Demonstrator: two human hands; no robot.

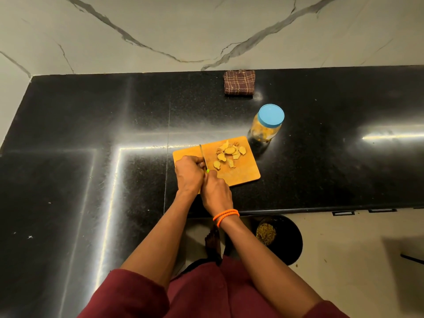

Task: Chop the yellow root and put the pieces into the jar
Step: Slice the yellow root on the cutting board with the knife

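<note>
The right hand [215, 188] grips the knife [203, 157], blade running near to far; the left hand [189, 173] curls just left of it, the root hidden beneath; cut pieces [229, 154] lie right, the closed jar [267, 125] farther right.

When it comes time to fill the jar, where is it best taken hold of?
Grip the jar round its clear side wall just under the blue lid, coming from the right, away from the cutting board. It stands upright, and its round body suits a wrap grip.
</note>
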